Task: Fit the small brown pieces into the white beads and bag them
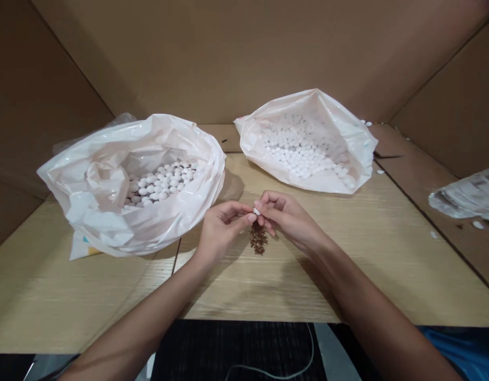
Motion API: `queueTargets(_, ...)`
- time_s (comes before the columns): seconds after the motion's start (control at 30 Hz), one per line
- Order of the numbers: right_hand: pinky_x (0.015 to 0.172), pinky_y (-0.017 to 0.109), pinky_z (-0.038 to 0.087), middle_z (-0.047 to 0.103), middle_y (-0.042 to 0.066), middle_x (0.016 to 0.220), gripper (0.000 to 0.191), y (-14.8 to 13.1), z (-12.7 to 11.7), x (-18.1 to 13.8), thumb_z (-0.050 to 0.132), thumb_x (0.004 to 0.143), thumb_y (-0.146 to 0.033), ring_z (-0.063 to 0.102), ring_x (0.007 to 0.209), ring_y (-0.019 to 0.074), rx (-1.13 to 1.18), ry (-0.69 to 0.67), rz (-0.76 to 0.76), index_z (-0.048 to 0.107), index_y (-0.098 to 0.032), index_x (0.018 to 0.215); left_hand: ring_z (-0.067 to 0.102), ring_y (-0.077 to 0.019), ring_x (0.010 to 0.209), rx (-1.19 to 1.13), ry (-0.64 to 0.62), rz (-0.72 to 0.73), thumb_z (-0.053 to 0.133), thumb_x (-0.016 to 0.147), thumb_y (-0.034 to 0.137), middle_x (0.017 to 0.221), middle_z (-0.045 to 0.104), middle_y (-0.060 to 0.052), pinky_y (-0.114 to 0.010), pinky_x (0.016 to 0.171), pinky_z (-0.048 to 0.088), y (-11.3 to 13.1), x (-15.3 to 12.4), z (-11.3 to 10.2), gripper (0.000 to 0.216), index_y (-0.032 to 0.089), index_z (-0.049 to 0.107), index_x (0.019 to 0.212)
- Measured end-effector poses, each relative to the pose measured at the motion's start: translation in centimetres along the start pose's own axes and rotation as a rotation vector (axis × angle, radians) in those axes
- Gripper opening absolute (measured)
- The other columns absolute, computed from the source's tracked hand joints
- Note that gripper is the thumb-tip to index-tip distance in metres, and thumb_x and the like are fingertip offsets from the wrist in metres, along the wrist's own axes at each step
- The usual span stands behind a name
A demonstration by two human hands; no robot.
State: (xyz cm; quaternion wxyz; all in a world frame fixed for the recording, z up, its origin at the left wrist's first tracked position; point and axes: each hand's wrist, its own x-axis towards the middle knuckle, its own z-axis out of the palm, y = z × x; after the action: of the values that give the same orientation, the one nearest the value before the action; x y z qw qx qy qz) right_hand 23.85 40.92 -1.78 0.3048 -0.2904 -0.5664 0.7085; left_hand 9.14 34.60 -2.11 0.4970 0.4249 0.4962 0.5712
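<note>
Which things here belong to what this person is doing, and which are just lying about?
Likely in use: white oval piece, held by left hand and right hand; brown flakes; left plastic bag and right plastic bag, both holding similar pieces.

Seemingly just lying about: clear plastic item; pale cable; blue fabric.

Brown walls (244, 58) enclose three sides of a pale table (244, 286).

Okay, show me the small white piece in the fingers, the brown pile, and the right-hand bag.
White piece (256, 211): head view, visible middle.
Brown pile (259, 241): head view, its centre.
Right-hand bag (307, 100): head view, upper wall.
</note>
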Motion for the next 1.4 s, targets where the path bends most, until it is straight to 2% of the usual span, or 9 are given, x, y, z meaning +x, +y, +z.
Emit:
queueTargets(0.5, 0.035, 0.016, 0.036, 0.057, -0.004, 0.054, 0.039, 0.0, 0.5, -0.2, 0.072, 0.075, -0.049, 0.044, 0.039, 0.0043, 0.039, -0.006, 0.007, 0.051, -0.018, 0.066, 0.066, -0.0141, 0.064, 0.043, 0.009, 0.014, 0.075, 0.069, 0.017, 0.067, 0.071, -0.002, -0.028, 0.066, 0.056, 0.6, -0.2, 0.1, 0.008, 0.015, 0.067, 0.071)
queueTargets(0.8, 0.036, 0.018, 0.036, 0.056, -0.003, 0.055, 0.038, -0.2, 0.7, -0.2, 0.072, 0.075, -0.048, 0.044, 0.041, 0.0056, 0.043, 0.004, 0.017, 0.051, -0.018, 0.067, 0.062, -0.0119, 0.062, 0.071, 0.020, 0.047, 0.075, 0.071, 0.021, 0.066, 0.068, -0.001, -0.023, 0.063, 0.051, 0.3, 0.1, 0.2, 0.014, 0.013, 0.064, 0.073)
queueTargets(0.9, 0.037, 0.019, 0.032, 0.056, -0.003, 0.057, 0.034, -0.3, -0.2, 0.1, 0.070, 0.077, -0.046, 0.042, 0.041, 0.0062, -0.068, 0.076, -0.026, 0.052, -0.018, 0.069, 0.062, -0.0119, 0.067, 0.160, 0.023, 0.082, 0.072, 0.073, 0.021, 0.073, 0.067, -0.002, -0.023, 0.066, 0.050, 0.0, 0.4, 0.0, 0.013, 0.014, 0.063, 0.078)
queueTargets(1.0, 0.040, 0.021, 0.027, 0.054, -0.004, 0.057, 0.025, 0.1, -1.8, 0.6, 0.065, 0.080, -0.040, 0.039, 0.042, 0.0065, -0.228, 0.290, -0.098, 0.053, -0.019, 0.072, 0.063, -0.0140, 0.075, 0.324, 0.034, 0.132, 0.067, 0.077, 0.020, 0.081, 0.067, -0.004, -0.026, 0.072, 0.051, -0.4, 0.6, -0.4, 0.012, 0.014, 0.064, 0.087)
queueTargets(1.1, 0.050, 0.023, 0.031, 0.055, -0.002, 0.058, 0.015, 0.7, -3.4, 1.1, 0.062, 0.077, -0.030, 0.045, 0.051, 0.0099, -0.502, 0.463, -0.157, 0.058, -0.018, 0.070, 0.064, -0.0163, 0.083, 0.519, 0.036, 0.207, 0.058, 0.079, 0.010, 0.096, 0.067, -0.007, -0.029, 0.078, 0.051, -0.7, 0.7, -0.8, 0.016, 0.015, 0.065, 0.092)
queueTargets(1.17, 0.053, 0.025, 0.032, 0.056, -0.001, 0.058, 0.011, 1.1, -4.1, 1.4, 0.059, 0.075, -0.026, 0.047, 0.054, 0.0122, -0.680, 0.489, -0.089, 0.064, -0.017, 0.071, 0.064, -0.0176, 0.085, 0.617, 0.020, 0.247, 0.053, 0.077, 0.004, 0.097, 0.066, -0.008, -0.030, 0.078, 0.052, -0.8, 0.8, -1.0, 0.024, 0.014, 0.067, 0.093)
queueTargets(1.23, 0.056, 0.025, 0.033, 0.058, 0.000, 0.059, 0.017, 1.3, -4.5, 1.5, 0.056, 0.075, -0.028, 0.050, 0.056, 0.0139, -0.768, 0.481, -0.033, 0.067, -0.016, 0.072, 0.064, -0.0185, 0.085, 0.675, 0.002, 0.263, 0.051, 0.077, 0.001, 0.095, 0.066, -0.008, -0.030, 0.077, 0.052, -0.8, 0.9, -1.0, 0.026, 0.014, 0.068, 0.091)
queueTargets(1.4, 0.059, 0.025, 0.039, 0.064, 0.002, 0.065, 0.033, 1.3, -4.8, 1.8, 0.045, 0.082, -0.037, 0.056, 0.065, 0.0174, -0.829, 0.508, -0.090, 0.066, -0.015, 0.069, 0.063, -0.0182, 0.086, 0.729, -0.010, 0.239, 0.050, 0.077, -0.001, 0.095, 0.065, -0.007, -0.029, 0.077, 0.051, -0.8, 0.9, -1.1, 0.028, 0.014, 0.068, 0.091)
